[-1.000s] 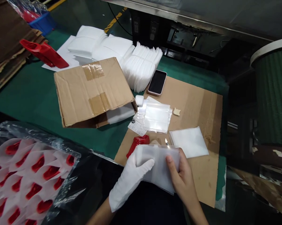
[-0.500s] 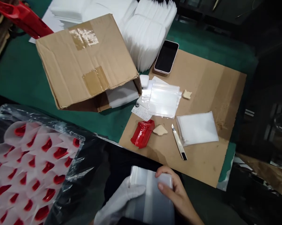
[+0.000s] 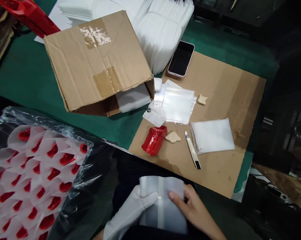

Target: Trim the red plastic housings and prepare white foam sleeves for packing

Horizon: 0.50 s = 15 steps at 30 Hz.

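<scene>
My left hand (image 3: 140, 203), in a white glove, grips the left side of a translucent plastic bag (image 3: 163, 213), its thumb lying on the front. The bare right hand (image 3: 188, 203) holds the opposite side, thumb on top and other fingers mostly behind. A paler strip runs down the bag's middle; its lower end is hidden by dark clothing. On a cardboard sheet (image 3: 220, 90) beyond the hands lie a red plastic part (image 3: 154, 140), a craft knife (image 3: 192, 150), a folded white foam pouch (image 3: 212, 136) and two small beige pieces, one (image 3: 173, 137) beside the red part.
A cardboard box (image 3: 97, 63) lies tilted on the green table (image 3: 22, 71), white sheets showing in its opening. Behind are bundled white foam sleeves (image 3: 160, 36) and a phone (image 3: 181, 59). Clear bags (image 3: 178, 105) lie mid-board. At left, a plastic-lined container holds several wrapped red parts (image 3: 52, 173).
The right fingers that curled over the bag's top edge are now down behind its side. The bag lies more spread out between both hands. The view has shifted slightly.
</scene>
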Motion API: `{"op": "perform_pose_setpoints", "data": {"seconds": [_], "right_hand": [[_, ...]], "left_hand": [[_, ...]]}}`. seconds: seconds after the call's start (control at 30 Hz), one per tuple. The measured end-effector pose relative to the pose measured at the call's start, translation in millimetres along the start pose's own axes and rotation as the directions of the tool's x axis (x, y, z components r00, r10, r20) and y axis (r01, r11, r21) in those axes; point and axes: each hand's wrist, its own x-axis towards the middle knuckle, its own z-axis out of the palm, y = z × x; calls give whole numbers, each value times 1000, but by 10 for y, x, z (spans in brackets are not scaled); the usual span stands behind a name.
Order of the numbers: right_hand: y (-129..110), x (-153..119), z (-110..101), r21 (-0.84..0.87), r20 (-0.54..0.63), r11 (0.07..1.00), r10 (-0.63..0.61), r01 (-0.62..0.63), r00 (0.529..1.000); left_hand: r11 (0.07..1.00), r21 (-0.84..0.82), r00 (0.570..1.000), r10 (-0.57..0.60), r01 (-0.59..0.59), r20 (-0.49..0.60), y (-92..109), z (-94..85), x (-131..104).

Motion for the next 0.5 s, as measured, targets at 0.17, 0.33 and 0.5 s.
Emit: {"op": "perform_pose_setpoints", "data": {"seconds": [0.17,0.33,0.5], "right_hand": [[-91,146,-132,318,243,946,-24,-56,970],[-194,239,-521,310,155,942,-184,129,971],[-233,595,-1035,-244,-596,922,-387,301,703]], "left_hand": [[983,149,961,61,-104,270,319,-3,115],[978,8,936,198,-210,290,515,92,278],[962,-86,964,263,-259,39,567,246,472]]}}
